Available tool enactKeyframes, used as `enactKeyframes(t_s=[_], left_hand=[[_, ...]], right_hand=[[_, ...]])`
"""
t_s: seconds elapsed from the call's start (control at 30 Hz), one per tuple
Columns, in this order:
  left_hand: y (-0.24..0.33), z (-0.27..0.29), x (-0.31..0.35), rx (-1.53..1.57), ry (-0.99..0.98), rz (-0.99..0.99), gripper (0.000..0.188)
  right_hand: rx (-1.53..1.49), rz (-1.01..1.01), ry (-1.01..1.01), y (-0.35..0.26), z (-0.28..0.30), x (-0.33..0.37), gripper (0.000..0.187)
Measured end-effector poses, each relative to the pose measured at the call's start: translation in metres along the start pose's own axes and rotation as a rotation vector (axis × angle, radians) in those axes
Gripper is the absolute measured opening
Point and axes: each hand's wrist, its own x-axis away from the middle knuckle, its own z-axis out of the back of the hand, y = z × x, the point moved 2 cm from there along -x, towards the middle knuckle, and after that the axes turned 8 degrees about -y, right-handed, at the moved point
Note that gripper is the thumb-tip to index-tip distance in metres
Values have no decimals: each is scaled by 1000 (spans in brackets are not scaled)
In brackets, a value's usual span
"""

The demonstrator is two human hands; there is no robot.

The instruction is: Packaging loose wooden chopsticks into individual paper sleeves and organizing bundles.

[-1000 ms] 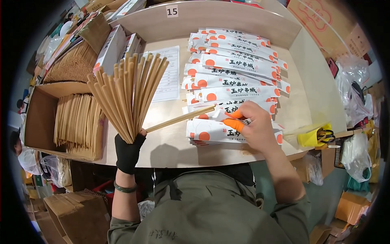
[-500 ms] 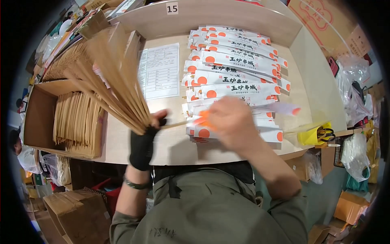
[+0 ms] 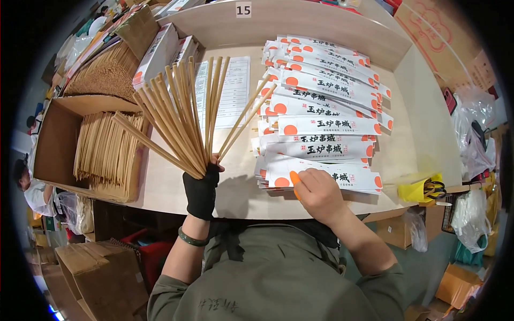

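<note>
My left hand [image 3: 202, 191], in a black fingerless glove, is closed round the lower ends of a fanned bundle of wooden chopsticks [image 3: 188, 150]. Two or three sticks lean out to the right, apart from the rest. My right hand [image 3: 321, 197] is curled over the near end of the pile, an orange finger cover on one digit. Its fingers press on a white paper chopstick sleeve [image 3: 279, 167] with orange dots, whose upper edge bows up slightly. Beyond it stretches the overlapping pile of similar sleeves [image 3: 334, 85]; stick ends poke out at the left of some.
An open cardboard box [image 3: 136, 184] at the left holds many more chopsticks, with another stack of sticks [image 3: 104, 72] behind it. A printed sheet [image 3: 235, 88] lies mid-table. Scissors [image 3: 438, 189] sit in a yellow holder [image 3: 412, 192] at the right edge.
My right hand has come down onto the near sleeves. The blurred sleeve and the stick between my hands no longer show there. The bundle in my left hand is now still and fanned wider.
</note>
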Motion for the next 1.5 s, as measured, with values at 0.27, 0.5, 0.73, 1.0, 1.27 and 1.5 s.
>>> enactKeyframes(t_s=[0.27, 0.5, 0.73, 1.0, 1.27, 1.5], left_hand=[[-2, 24, 1, -157, -18, -82, 14], [4, 47, 9, -142, -136, -11, 9], [21, 61, 7, -356, -140, -24, 11], [19, 69, -3, -446, -285, -11, 16], [25, -41, -10, 92, -136, -241, 16], [16, -17, -7, 17, 20, -119, 17]], right_hand=[[-239, -150, 134, 15, 11, -7, 14], [-1072, -691, 89, 39, 40, -19, 17], [-1045, -609, 35, 41, 45, -14, 13], [-729, -372, -24, 36, 40, -18, 10], [26, 9, 148, 9, 47, -58, 29], [56, -10, 4, -3, -7, -1, 23]])
